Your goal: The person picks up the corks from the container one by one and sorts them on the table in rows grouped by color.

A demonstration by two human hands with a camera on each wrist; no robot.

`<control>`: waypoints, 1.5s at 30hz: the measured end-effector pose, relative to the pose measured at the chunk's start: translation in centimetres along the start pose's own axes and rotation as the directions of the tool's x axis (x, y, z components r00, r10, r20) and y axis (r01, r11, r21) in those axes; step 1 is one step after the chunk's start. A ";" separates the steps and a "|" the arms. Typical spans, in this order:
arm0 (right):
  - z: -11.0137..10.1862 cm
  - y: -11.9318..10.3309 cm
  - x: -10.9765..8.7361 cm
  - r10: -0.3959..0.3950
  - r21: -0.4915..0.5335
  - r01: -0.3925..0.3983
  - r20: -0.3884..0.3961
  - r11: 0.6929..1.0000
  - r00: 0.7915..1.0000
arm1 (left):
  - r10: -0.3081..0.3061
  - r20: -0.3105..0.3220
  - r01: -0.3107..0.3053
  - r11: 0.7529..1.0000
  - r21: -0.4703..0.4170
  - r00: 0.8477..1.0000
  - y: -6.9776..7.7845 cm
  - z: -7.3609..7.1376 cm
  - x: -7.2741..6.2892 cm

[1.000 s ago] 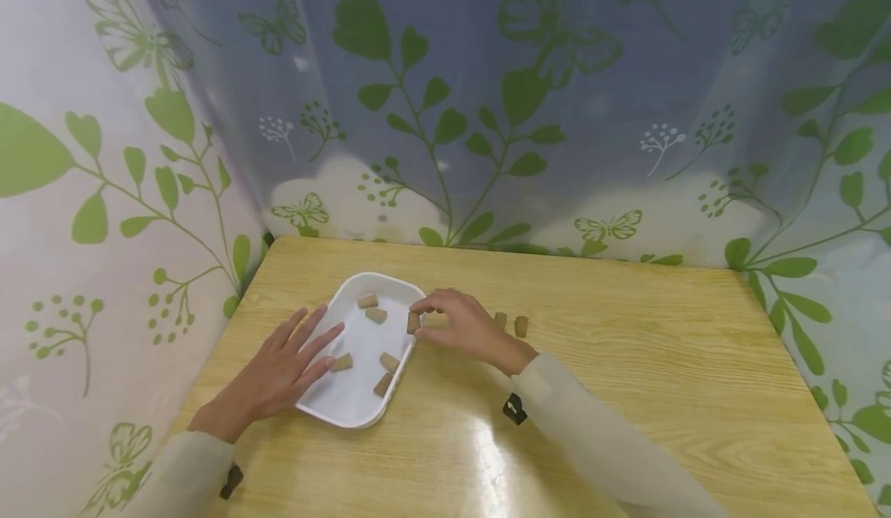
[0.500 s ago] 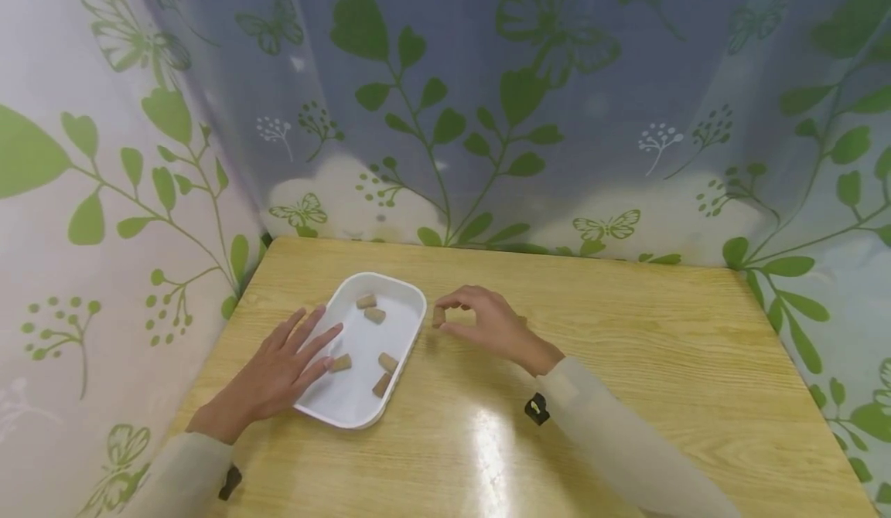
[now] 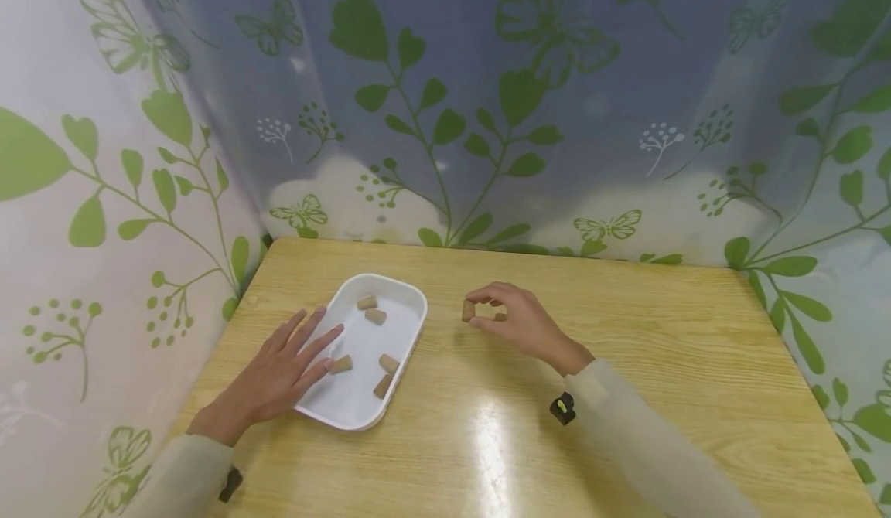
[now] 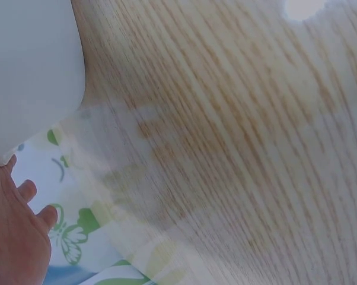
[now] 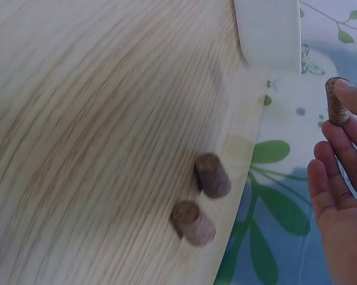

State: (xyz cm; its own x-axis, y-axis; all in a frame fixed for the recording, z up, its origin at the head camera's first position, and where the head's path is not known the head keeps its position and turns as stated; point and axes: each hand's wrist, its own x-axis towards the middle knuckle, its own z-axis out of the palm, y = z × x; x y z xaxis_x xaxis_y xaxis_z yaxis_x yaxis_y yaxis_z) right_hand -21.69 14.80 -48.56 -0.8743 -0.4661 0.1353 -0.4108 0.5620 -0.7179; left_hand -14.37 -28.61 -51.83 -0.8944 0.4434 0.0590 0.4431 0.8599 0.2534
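Observation:
My right hand (image 3: 529,323) pinches a tapered cork stopper (image 3: 469,311) between thumb and fingertips, above the table to the right of the white tray (image 3: 362,340). The right wrist view shows this held cork (image 5: 337,107) close up, with the other fingers loosely bent below it. My left hand (image 3: 267,375) rests over the tray's left rim, its fingers spread and reaching inside. Several corks (image 3: 376,317) lie scattered in the tray. Two more corks (image 5: 212,175) are on the table in the right wrist view; in the head view my right hand hides them.
The wooden table (image 3: 661,332) meets a patterned curtain (image 3: 445,116) along its back edge. More curtain hangs at the left and right sides. A bright glare patch lies on the table's front middle.
My right hand, with the cork in its fingertips, has moved right from the tray's right rim to over the table. The left hand and the corks inside the tray have stayed put.

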 end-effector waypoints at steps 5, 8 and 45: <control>-1.0 0.9 -0.7 0.024 -0.019 -0.024 -0.019 1.000 1.000 | 0.000 0.001 0.000 1.000 0.000 1.000 0.0 0.0 0.1; -1.6 1.3 -1.2 0.045 -0.006 -0.045 -0.023 0.999 0.999 | -0.002 0.003 0.002 1.000 0.004 1.000 0.0 0.0 0.1; -5.6 7.2 -5.7 0.170 -0.055 -0.177 -0.115 0.983 0.979 | -0.013 0.008 0.013 1.000 0.010 1.000 0.0 0.0 0.0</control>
State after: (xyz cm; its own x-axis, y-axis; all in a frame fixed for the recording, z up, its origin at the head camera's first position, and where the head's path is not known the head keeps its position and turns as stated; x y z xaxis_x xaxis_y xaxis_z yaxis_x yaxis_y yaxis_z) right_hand -21.11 25.31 -50.67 -0.9552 -0.2824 0.0887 -0.2630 0.6721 -0.6922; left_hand -14.39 -28.59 -51.87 -0.8996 0.4342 0.0480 0.4320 0.8681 0.2444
